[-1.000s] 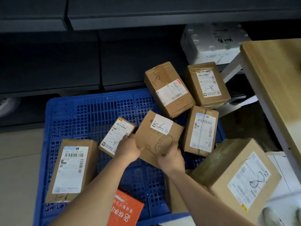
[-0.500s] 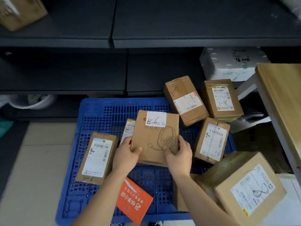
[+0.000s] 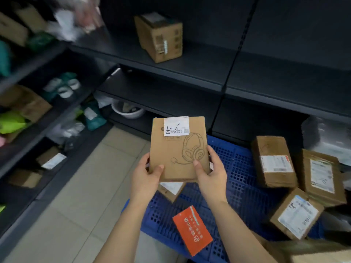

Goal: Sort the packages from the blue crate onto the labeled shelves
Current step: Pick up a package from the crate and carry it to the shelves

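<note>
Nearest to me, at the bottom right corner, a big box [image 3: 313, 252] is blurred and cut off by the edge. An orange packet [image 3: 192, 230] lies flat on the blue crate [image 3: 241, 164]. Its print is too smeared to read.

Above the left part of the crate I hold one flat box [image 3: 178, 150] upright between both hands. My left hand [image 3: 146, 176] grips its lower left corner and my right hand [image 3: 210, 174] grips its lower right side. Only the thumbs show on the front; the other fingers are hidden behind. The front has a headset drawing and a white label [image 3: 176, 126] with handwriting that ends in 6.

Under this box a small box [image 3: 171, 189] is mostly covered. Three boxes [image 3: 273, 162] lie on the right of the crate; their labels are unreadable.

Farther away are the dark shelves [image 3: 190, 73], with one brown box [image 3: 159, 37] on them. On the left, bags [image 3: 95, 116] and a white basin [image 3: 127, 112] are blurred.
</note>
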Action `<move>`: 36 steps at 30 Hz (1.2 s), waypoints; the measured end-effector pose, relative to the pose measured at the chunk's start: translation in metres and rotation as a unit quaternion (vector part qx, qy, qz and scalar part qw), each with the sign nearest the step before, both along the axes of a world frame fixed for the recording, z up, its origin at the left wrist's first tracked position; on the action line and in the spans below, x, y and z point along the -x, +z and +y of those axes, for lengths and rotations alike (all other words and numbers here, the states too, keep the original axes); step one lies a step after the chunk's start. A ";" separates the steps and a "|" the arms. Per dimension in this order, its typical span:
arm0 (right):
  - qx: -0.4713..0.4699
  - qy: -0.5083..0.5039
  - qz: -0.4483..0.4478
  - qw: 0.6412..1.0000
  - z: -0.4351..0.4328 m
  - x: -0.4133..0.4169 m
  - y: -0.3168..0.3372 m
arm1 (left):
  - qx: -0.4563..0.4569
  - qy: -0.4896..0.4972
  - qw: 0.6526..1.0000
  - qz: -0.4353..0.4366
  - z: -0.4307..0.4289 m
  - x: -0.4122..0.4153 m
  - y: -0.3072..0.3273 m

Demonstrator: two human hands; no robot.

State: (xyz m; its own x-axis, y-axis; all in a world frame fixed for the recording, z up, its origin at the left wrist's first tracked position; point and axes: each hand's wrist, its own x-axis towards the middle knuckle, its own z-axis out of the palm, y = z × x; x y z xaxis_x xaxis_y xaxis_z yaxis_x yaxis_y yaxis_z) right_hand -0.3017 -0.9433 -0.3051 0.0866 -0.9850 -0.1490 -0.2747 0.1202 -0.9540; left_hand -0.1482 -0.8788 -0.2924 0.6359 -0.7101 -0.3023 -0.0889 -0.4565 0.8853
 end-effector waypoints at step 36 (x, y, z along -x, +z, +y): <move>0.128 0.479 -0.198 0.846 0.348 -0.523 0.220 | 0.082 0.464 0.850 -0.236 0.460 -0.381 0.226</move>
State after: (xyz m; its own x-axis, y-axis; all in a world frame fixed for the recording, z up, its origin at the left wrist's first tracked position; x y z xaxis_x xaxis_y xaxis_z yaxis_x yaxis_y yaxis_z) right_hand 0.2210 -0.5958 -0.0847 0.8566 -0.4298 0.2855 0.2173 -0.2014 -0.9551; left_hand 0.2329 -0.4183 -0.0660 0.9683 0.1543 0.1965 -0.1213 -0.3974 0.9096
